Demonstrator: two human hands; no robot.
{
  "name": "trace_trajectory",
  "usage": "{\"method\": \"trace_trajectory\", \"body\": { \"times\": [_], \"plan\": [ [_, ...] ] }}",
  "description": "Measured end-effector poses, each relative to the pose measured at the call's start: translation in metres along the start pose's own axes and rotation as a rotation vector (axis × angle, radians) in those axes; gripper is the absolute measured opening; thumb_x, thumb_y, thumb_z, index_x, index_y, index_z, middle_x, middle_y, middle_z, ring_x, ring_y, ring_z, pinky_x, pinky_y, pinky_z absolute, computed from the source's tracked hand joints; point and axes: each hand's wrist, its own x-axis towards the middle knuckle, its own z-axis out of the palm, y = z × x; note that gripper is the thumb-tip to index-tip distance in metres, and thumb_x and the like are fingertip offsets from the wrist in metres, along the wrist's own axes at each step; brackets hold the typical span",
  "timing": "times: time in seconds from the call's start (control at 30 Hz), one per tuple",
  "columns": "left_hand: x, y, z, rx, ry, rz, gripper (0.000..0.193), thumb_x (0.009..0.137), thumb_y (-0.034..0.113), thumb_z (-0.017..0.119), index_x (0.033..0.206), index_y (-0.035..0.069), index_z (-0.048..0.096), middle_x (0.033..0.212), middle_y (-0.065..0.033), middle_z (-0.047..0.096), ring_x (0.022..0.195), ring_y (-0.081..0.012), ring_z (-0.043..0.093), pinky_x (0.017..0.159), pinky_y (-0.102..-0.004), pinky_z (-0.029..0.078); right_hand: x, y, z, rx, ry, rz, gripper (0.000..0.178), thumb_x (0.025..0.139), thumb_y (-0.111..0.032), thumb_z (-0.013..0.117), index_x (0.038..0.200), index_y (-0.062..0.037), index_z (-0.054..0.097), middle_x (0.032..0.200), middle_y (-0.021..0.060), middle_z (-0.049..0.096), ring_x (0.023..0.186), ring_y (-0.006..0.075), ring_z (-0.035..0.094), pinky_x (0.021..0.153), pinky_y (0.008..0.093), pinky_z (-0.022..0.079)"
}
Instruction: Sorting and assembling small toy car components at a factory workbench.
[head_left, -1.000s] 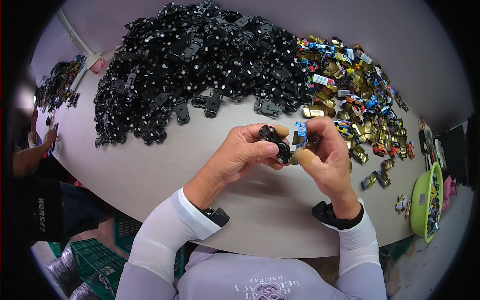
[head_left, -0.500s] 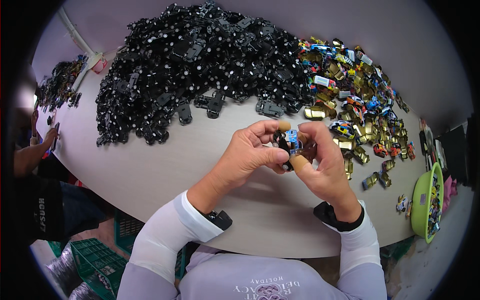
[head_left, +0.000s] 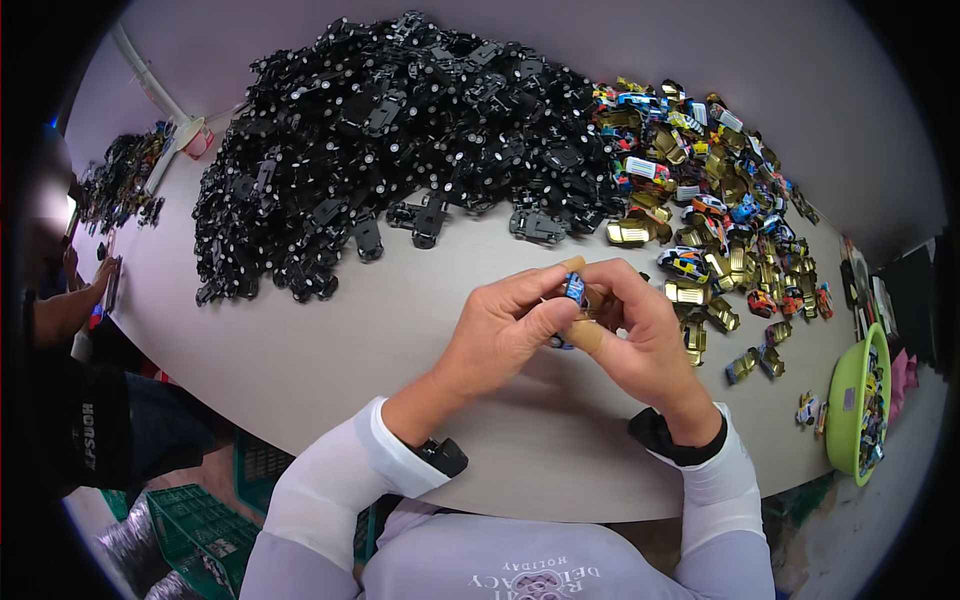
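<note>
Head: blue toy car (head_left: 575, 289) in grip of both hands (head_left: 505, 335) (head_left: 645, 350), long axis apparently fore-aft.

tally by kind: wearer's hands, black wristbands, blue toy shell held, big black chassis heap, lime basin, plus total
Left hand and right hand: 2
Black wristbands: 2
Blue toy shell: 1
Big black chassis heap: 1
Lime basin: 1
Total: 7
</note>
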Motion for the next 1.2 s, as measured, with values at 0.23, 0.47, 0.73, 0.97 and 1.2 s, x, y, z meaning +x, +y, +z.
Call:
{"method": "trace_trajectory", "body": {
  "times": [0.23, 0.47, 0.73, 0.97, 1.2],
  "plan": [
    [0.006, 0.007, -0.002, -0.152, -0.156, -0.055, 0.04, 0.092, 0.022, 0.056, 0.125, 0.0, 0.052, 0.101, -0.006, 0.058, 0.095, -0.0104, 0.053, 0.077, -0.0237, 0.047, 0.0, 0.019, 0.002, 0.05, 0.066, -0.048, 0.028, 0.078, -0.007, 0.068, 0.099, -0.0005, 0.049, 0.079, 0.0043, 0.057, 0.069, 0.0067, 0.053, 0.059, 0.0221, 0.047],
    [0.002, -0.002, -0.013, -0.395, -0.184, -0.386, 0.027, 0.082, 0.02, 0.069, 0.101, 0.004, 0.058, 0.09, -0.0038, 0.061, 0.078, -0.0103, 0.057, 0.064, -0.0248, 0.048, -0.004, 0.009, -0.012, 0.054, -0.097, 0.156, 0.024, 0.08, -0.008, 0.066, 0.097, -0.0012, 0.051, 0.077, 0.0032, 0.056, 0.069, 0.0053, 0.053, 0.058, 0.0199, 0.044],
    [0.002, -0.004, -0.01, -0.283, -0.176, -0.432, 0.024, 0.079, 0.016, 0.071, 0.097, 0.005, 0.06, 0.077, -0.003, 0.061, 0.059, -0.0058, 0.05, 0.05, -0.0171, 0.037, -0.006, 0.02, -0.025, 0.21, -0.163, 0.094, 0.005, 0.086, -0.005, 0.056, 0.086, 0.0002, 0.058, 0.075, 0.0, 0.054, 0.064, 0.0059, 0.051, 0.056, 0.0212, 0.043],
    [0.0, -0.003, -0.008, -0.223, -0.22, -0.415, 0.019, 0.08, 0.015, 0.07, 0.093, 0.003, 0.062, 0.072, -0.0008, 0.06, 0.055, -0.0045, 0.048, 0.046, -0.0167, 0.036, -0.007, 0.015, -0.021, -0.04, -0.143, 0.165, 0.004, 0.082, -0.003, 0.058, 0.083, 0.0006, 0.059, 0.065, 0.0047, 0.058, 0.054, 0.0117, 0.052, 0.05, 0.0271, 0.041],
    [-0.001, -0.006, 0.0, 0.106, -0.07, -0.375, 0.015, 0.08, 0.013, 0.067, 0.089, 0.003, 0.063, 0.069, 0.003, 0.057, 0.056, -0.0023, 0.047, 0.047, -0.0174, 0.036, 0.0, 0.02, -0.011, -0.368, -0.132, 0.153, 0.008, 0.079, -0.005, 0.059, 0.076, 0.0024, 0.057, 0.061, 0.0201, 0.055, 0.05, 0.0292, 0.05, 0.049, 0.0343, 0.041]
  ]
}}
